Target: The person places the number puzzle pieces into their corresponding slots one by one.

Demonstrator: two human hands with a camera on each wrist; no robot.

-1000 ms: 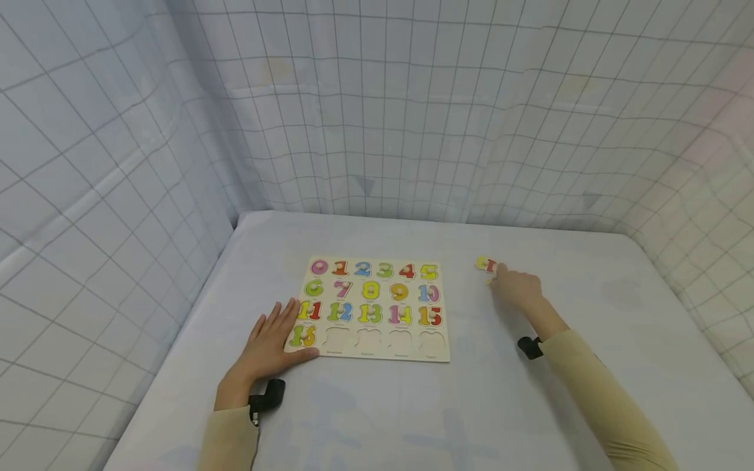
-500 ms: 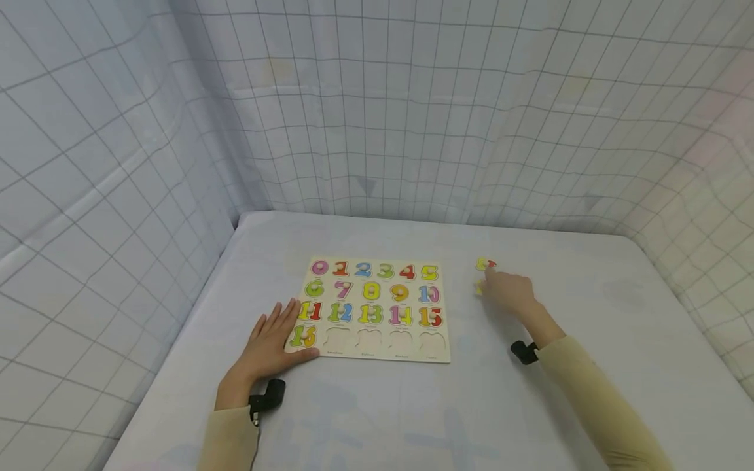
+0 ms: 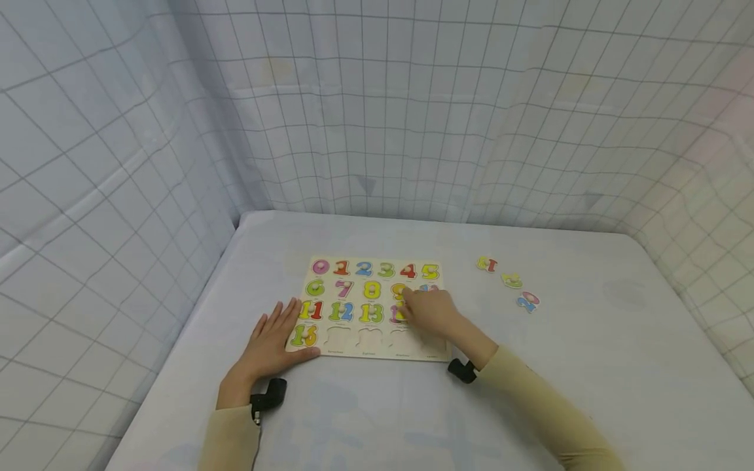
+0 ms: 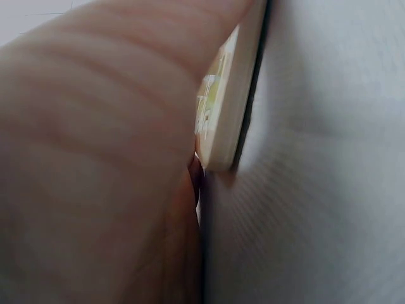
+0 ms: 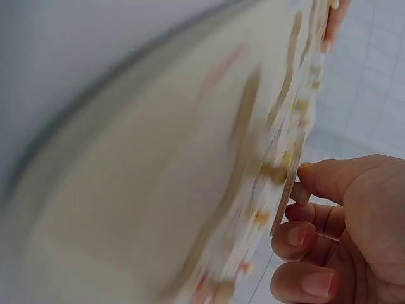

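A wooden number puzzle board [image 3: 347, 354] lies flat, with knobbed number pieces 0 to 16 in its upper rows and bare recesses in its bottom row. My left hand [image 3: 268, 350] rests on its lower left corner, fingers spread along the left side and thumb along the front edge. Over the board's right part is my right hand [image 3: 436, 313]. In the right wrist view it pinches a thin wooden puzzle piece [image 5: 288, 196] by its round knob, above the board. The number on that piece is not readable.
Loose puzzle pieces lie right of the board: a yellow and red piece [image 3: 487, 263], a yellow-green piece [image 3: 512, 280] and a blue and pink piece [image 3: 529, 301]. White gridded cloth [image 3: 377, 118] hangs around the white table [image 3: 353, 418].
My right hand has moved left from the loose pieces to over the board, carrying a puzzle piece. The pieces it covered are now visible. My left hand has stayed in place.
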